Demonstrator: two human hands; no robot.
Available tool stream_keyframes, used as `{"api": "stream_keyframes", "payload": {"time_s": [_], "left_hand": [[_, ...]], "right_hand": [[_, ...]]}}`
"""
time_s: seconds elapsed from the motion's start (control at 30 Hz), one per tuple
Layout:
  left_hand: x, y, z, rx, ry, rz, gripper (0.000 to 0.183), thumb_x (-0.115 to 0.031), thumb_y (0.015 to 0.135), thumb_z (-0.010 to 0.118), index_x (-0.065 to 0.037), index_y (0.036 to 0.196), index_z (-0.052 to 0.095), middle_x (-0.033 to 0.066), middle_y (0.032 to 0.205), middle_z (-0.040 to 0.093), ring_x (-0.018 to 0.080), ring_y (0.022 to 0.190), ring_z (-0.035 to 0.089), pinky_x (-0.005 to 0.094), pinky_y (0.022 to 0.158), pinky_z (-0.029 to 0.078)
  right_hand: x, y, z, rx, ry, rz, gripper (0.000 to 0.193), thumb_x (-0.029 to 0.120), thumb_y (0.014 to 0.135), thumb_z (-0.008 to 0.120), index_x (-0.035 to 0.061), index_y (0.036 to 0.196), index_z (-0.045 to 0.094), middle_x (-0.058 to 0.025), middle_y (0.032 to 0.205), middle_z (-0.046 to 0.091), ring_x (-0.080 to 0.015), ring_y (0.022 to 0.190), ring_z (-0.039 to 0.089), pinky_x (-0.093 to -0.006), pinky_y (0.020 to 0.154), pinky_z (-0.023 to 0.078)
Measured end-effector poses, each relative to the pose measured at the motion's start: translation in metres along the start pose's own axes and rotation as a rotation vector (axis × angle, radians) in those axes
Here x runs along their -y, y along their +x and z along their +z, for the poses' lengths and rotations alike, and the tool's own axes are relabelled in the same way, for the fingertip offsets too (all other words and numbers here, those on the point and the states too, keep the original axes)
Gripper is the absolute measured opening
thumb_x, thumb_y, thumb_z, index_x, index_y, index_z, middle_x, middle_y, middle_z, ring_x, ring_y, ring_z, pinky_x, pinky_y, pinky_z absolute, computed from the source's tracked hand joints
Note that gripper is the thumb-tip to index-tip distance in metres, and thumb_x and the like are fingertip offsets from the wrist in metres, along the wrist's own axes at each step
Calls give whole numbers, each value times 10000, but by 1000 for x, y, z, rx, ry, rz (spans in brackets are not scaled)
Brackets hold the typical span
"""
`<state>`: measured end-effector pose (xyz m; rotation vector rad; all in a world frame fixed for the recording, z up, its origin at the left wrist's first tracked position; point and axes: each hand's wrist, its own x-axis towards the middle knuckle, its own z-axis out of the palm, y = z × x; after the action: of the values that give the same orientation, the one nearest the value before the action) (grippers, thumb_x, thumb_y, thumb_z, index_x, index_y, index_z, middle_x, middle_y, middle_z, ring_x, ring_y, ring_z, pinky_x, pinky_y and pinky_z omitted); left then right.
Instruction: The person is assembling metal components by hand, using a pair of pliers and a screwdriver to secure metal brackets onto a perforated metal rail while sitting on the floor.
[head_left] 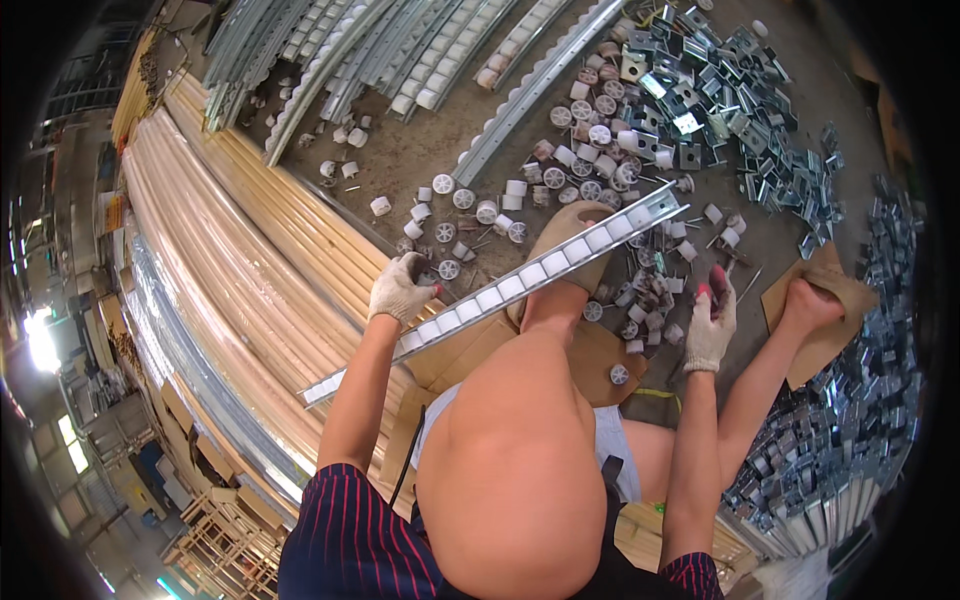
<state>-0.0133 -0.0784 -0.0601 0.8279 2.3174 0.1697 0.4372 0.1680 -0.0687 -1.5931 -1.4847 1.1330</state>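
A metal roller track with a row of white rollers lies slantwise in front of me, across my lower leg. My left hand, in a pale work glove, is just beyond the track's left half, near loose white rollers. Its fingers are curved and apart, and no held thing shows between them; the palm side is partly hidden. My right hand, gloved with reddish fingertips, hovers right of the track beside scattered rollers and thin pins. Its thumb and fingers stand apart, with nothing visible in them.
Several more roller tracks lie at the far side. A heap of metal brackets is at the far right, with more brackets nearer. Long wrapped bundles run along the left. Cardboard lies under my legs.
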Motion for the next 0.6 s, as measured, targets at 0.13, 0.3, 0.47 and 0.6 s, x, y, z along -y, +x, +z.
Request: {"api": "stream_keyframes", "payload": {"time_s": [0.13,0.3,0.47,0.6], "left_hand": [[-48,-2,-9,-104,266,193,539,-326,753,895,-141,1218,696,168,1125,687,402,1092,685,478,969,557],[-16,35,1,57,-28,205,405,-250,886,794,-111,1253,694,173,1118,731,357,985,724,447,890,585],[-10,48,-6,405,-756,-82,395,-256,1011,720,-43,1340,665,71,1137,765,184,909,728,302,758,595],[-21,37,-17,522,-1205,0,518,-250,1003,766,-44,1438,575,95,1301,701,207,1068,723,308,834,628]], "right_hand": [[-41,-42,-39,-114,18,125,405,-19,1024,598,-26,1428,601,-114,1369,658,-180,1228,634,-303,1061,499],[-62,-80,-53,-129,94,283,380,-27,1040,570,-19,1418,612,-70,1321,667,-128,1150,634,-271,1011,507],[-85,-90,-53,-139,69,287,377,-23,1042,560,-5,1413,623,-48,1295,677,-101,1068,637,-252,933,518],[-92,-87,-46,-102,83,312,380,-21,1045,552,1,1418,620,-41,1296,674,-98,1084,630,-250,940,510]]}}
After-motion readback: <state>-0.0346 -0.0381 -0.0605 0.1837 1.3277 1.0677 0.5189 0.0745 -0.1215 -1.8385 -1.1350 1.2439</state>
